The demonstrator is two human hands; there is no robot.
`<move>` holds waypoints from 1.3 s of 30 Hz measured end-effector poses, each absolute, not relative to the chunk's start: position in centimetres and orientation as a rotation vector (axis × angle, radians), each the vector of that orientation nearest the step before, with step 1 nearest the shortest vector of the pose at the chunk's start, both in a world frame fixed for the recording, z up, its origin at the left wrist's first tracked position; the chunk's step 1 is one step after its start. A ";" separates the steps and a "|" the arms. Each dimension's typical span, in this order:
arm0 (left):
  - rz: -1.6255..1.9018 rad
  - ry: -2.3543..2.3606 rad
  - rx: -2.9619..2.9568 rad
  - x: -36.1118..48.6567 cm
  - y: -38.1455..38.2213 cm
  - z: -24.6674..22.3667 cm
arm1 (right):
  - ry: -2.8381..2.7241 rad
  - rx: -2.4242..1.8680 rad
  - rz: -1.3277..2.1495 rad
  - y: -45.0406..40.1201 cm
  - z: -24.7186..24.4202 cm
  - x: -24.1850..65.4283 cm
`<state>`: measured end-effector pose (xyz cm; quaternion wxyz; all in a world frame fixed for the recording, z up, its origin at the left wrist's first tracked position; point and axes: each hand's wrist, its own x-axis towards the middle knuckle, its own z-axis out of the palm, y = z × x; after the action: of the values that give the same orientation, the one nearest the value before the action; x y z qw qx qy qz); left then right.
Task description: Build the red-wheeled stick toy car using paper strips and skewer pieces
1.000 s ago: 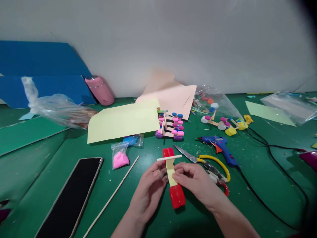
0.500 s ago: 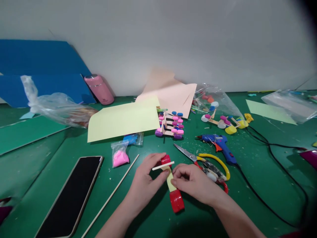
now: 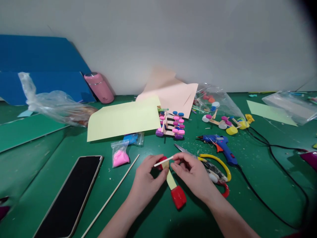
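My left hand (image 3: 147,180) is closed round the far end of a pale yellow strip with red ends (image 3: 171,181), thumb on top of it. Its near red end (image 3: 178,197) is in plain view, while fingers partly cover the far one. Across the far end lies a short white stick (image 3: 161,162). The fingertips of my right hand (image 3: 192,175) pinch that stick's right tip. Scissors (image 3: 182,149) with yellow and red handles lie just beyond my right hand, which partly covers them. A long thin stick (image 3: 111,195) rests on the table left of my left hand.
A phone (image 3: 70,195) lies at left, near bags of pink clay (image 3: 120,157) and blue clay (image 3: 131,138). Small wheeled stick models (image 3: 169,127) stand ahead, beside yellow paper (image 3: 123,120). At right, a blue glue gun (image 3: 221,145) trails a black cord (image 3: 267,211).
My right hand has moved from the middle of the yellow strip up to the short stick's right tip. The strip's near red end has swung slightly right.
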<state>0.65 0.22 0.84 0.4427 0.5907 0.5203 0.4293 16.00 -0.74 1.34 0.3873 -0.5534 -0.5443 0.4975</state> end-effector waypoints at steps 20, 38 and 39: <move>0.842 1.269 1.589 0.7 0.0 0.3 | -1.413 -1.231 1.306 -0.4 0.8 15.1; 0.791 1.754 2.239 -0.3 0.0 -2.5 | -1.750 -1.505 0.693 -4.1 -0.4 17.7; 0.790 1.766 2.265 -0.6 -0.3 -2.5 | -1.810 -1.514 0.643 -4.4 -0.6 17.7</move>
<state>-0.57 -0.26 -2.46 0.0814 0.7579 0.5909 0.2642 17.69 -4.35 -0.63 0.3411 -0.5820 -0.6956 0.2471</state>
